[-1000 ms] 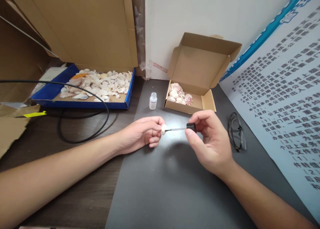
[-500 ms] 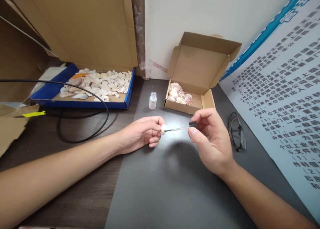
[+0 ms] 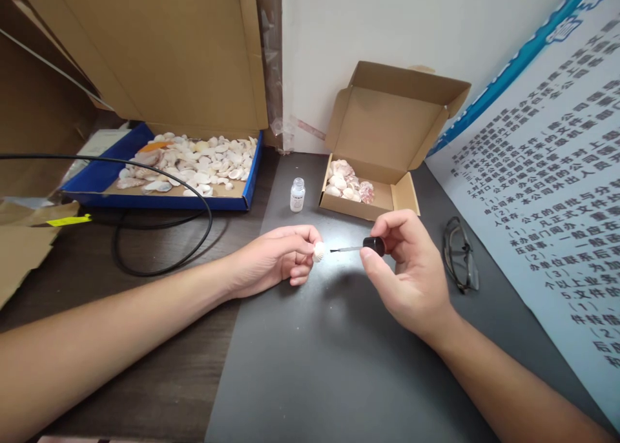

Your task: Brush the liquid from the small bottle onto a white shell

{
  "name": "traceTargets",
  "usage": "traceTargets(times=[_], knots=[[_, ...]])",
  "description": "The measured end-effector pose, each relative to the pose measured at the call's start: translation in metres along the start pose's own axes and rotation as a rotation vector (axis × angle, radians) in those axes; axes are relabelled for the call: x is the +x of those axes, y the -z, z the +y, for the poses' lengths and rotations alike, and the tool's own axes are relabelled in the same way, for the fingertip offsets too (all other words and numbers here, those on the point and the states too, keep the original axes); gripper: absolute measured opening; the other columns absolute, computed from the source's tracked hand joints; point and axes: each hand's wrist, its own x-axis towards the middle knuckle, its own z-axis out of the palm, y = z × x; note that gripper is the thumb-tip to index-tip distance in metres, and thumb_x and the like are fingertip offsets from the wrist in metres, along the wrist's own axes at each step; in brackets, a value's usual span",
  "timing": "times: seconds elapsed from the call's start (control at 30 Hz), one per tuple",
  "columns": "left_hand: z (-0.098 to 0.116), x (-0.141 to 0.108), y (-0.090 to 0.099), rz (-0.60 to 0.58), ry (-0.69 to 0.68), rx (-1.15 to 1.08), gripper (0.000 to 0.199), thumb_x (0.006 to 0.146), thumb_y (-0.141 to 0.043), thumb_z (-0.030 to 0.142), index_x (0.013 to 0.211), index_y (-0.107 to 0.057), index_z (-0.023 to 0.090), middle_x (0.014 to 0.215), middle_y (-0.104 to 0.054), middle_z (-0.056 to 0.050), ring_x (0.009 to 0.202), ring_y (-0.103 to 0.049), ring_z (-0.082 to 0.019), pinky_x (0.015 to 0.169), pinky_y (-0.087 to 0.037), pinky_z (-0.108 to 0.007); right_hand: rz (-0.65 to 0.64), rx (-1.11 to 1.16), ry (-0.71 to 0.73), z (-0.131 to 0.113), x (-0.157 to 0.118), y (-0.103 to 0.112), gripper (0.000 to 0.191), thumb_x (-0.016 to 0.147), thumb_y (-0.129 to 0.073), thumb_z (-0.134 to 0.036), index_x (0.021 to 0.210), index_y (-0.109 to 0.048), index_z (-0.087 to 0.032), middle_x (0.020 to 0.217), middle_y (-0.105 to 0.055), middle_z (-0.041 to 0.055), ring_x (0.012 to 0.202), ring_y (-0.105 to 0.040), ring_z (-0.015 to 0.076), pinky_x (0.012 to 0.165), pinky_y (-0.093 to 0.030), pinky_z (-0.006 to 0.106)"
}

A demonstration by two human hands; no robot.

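Between thumb and fingers, my left hand point(image 3: 285, 256) pinches a small white ribbed seashell point(image 3: 318, 252) above the dark grey mat. My right hand point(image 3: 411, 272) grips the black cap of a thin brush point(image 3: 349, 249). The brush's dark bristle tip points left at the shell, with a narrow gap between them. Beyond my hands, a small clear bottle point(image 3: 297, 195) with a white label stands upright without a cap.
At the back left, a blue-edged box point(image 3: 213, 203) holds many pale shells. A small open cardboard box point(image 3: 339, 205) contains several shells. Glasses point(image 3: 460, 256) lie by the printed sheet point(image 3: 547, 172) at right. A black cable point(image 3: 210, 226) loops at left.
The brush has drawn back to the right, off the shell it was touching. Its cap has turned slightly, and the shell's ribbed face now shows more. The left hand stays almost in place.
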Motion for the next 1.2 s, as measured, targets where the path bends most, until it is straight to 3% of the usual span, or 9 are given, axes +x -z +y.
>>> traceTargets(times=[0.47, 1.2], knots=[[-0.0013, 0.0006, 0.0009, -0.017, -0.014, -0.012, 0.006, 0.080, -0.060, 0.013, 0.078, -0.055, 0.014, 0.065, -0.049, 0.001, 0.051, -0.038, -0.006, 0.050, -0.036, -0.019, -0.017, 0.088, -0.010, 0.0022, -0.0013, -0.0002, 0.020, 0.082, -0.058, -0.012, 0.089, -0.045, -0.025, 0.076, -0.045, -0.0048, 0.055, -0.043, 0.0090, 0.049, -0.039, 0.024], [-0.0011, 0.0004, 0.0008, -0.021, -0.015, -0.002, 0.006, 0.081, -0.059, 0.012, 0.078, -0.055, 0.015, 0.065, -0.048, 0.002, 0.052, -0.039, -0.006, 0.050, -0.036, -0.019, -0.049, 0.045, -0.031, 0.0015, -0.0001, 0.0002, 0.019, 0.081, -0.059, -0.012, 0.088, -0.045, -0.024, 0.074, -0.045, -0.0057, 0.054, -0.041, 0.0077, 0.048, -0.037, 0.023]])
